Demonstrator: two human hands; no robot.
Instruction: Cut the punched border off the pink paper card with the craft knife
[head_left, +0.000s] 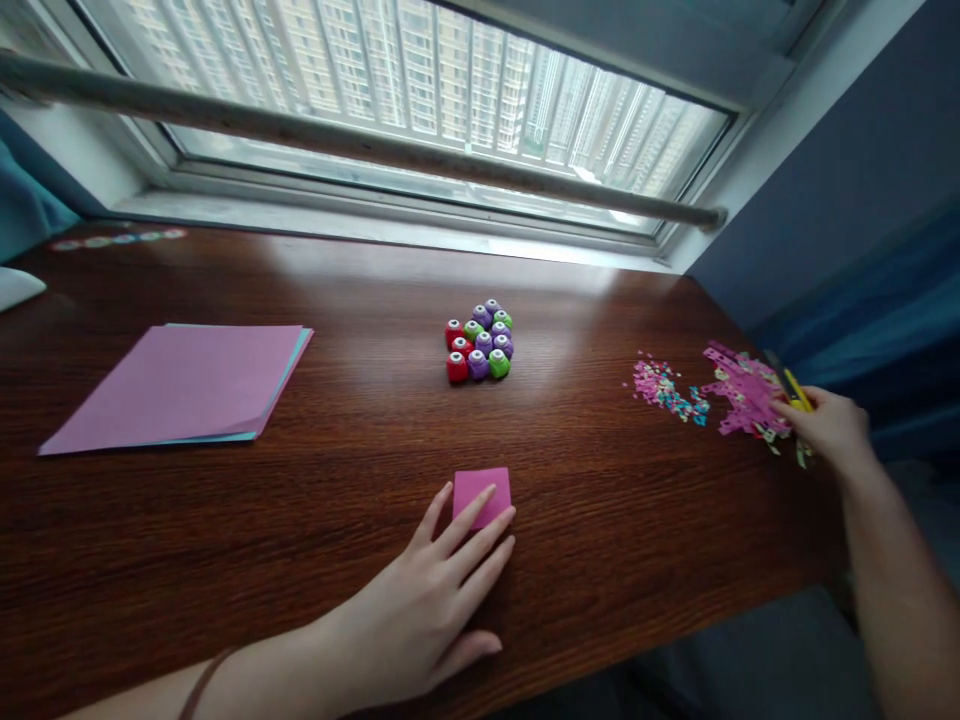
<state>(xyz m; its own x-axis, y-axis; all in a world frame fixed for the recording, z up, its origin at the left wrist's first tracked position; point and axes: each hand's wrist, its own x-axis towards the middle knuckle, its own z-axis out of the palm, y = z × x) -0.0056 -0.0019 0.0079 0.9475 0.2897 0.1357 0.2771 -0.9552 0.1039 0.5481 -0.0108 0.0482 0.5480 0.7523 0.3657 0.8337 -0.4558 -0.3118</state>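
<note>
A small pink paper square [469, 490], seemingly folded, lies near the front middle of the table. My left hand [439, 600] rests over it with fingers spread, some fingertips touching the paper. Far to the right, my right hand [836, 430] has its fingers closed around a slim yellow and black tool [795, 388] that looks like a utility knife. Its dark end points away from me, over a heap of pink paper scraps [746, 395]. Pale scraps are mixed into that heap.
Small craft punches [484, 342] in red, purple and green stand grouped mid-table. Tiny pink and blue paper bits [667, 390] lie left of the scraps. Pink and light blue paper sheets [187, 380] are stacked at left. A metal bar [375, 150] crosses the window behind.
</note>
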